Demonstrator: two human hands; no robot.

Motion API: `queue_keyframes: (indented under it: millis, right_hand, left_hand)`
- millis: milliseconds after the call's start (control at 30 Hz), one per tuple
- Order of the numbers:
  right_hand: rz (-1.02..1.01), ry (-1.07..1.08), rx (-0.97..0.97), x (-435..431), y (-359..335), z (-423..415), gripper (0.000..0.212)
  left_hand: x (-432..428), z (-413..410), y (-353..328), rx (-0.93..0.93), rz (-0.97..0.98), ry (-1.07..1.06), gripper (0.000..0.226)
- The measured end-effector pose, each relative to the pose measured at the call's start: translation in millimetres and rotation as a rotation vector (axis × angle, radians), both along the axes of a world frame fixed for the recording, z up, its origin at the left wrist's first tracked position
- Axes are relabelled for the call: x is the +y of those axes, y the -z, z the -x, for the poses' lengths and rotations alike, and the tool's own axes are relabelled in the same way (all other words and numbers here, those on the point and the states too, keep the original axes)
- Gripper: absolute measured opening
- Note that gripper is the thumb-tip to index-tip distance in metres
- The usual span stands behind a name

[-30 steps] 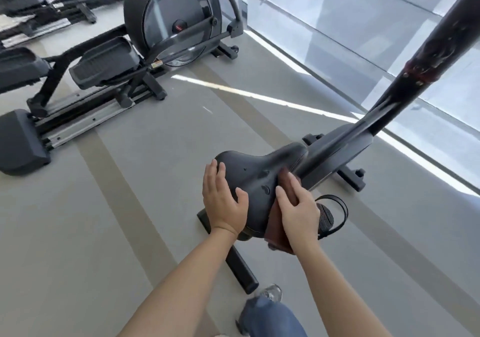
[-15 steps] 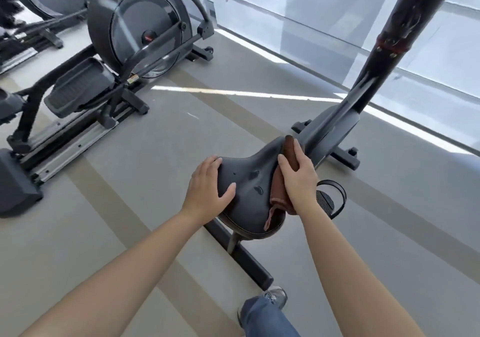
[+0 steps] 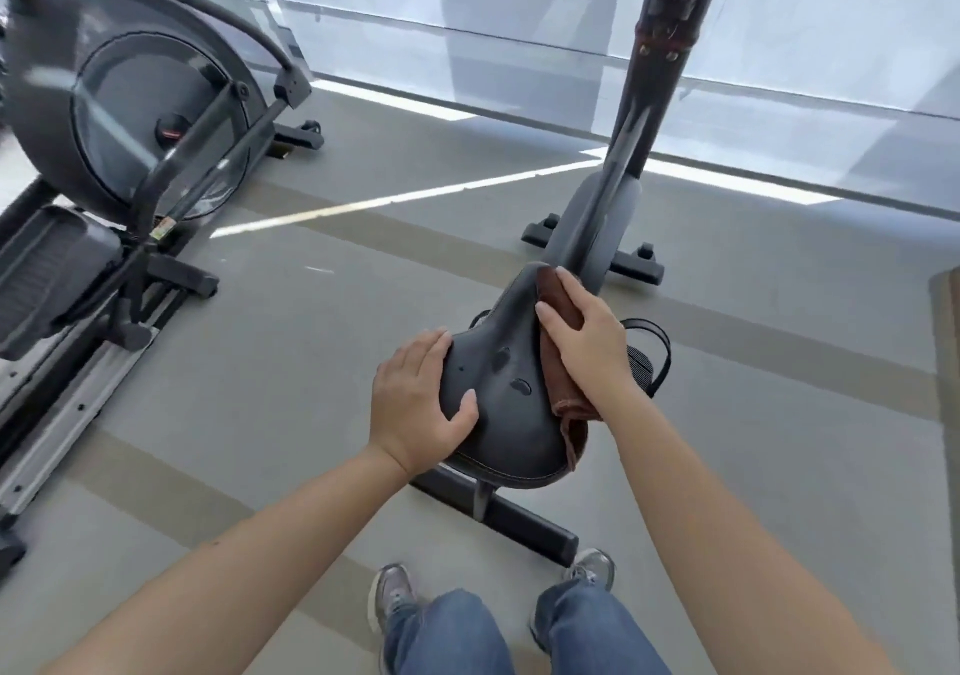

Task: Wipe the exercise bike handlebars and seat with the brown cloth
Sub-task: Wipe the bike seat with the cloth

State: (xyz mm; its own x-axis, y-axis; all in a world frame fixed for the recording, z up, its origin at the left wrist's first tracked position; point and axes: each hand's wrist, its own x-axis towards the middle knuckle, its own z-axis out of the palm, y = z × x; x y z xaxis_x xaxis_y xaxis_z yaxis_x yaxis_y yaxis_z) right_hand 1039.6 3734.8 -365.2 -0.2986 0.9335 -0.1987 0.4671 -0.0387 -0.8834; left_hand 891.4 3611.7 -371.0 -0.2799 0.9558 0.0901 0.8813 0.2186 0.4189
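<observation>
Wiping the seat (image 3: 506, 404), with the brown cloth (image 3: 557, 292) now up at its far tip.
Left hand (image 3: 415, 404) rests open against the seat's left edge, thumb on top, steadying it. The brown cloth has slid from the near right side toward the far tip, so the seat looks nearly covered. Right hand (image 3: 587, 344) presses the cloth flat, fingers straight.

left hand (image 3: 415, 404) splayed — right hand (image 3: 587, 344) pressing flat
</observation>
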Motion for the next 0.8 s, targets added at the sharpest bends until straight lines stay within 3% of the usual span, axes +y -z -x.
queue_keyframes:
  millis: [133, 267, 567, 800]
  right_hand:
    - [-0.006, -0.076, -0.073, -48.7, 0.0, -32.7, 0.046]
    - [-0.126, 0.104, -0.183, -101.5, 0.8, -38.7, 0.042]
    - [0.04, 0.087, -0.151, -42.5, -9.0, -10.3, 0.038]
    - [-0.256, 0.425, -0.35, -121.7, -5.3, 1.5, 0.038]
  left_hand:
    - [0.8, 1.0, -0.5, -0.011, 0.004, 0.008, 0.067]
    - [1.4, 2.7, 0.2, -0.03, 0.013, 0.027, 0.071]
    - [4.4, 6.0, 8.8, -0.038, -0.039, 0.041, 0.076]
    - [2.8, 14.0, 11.5, -0.058, 0.058, 0.132, 0.072]
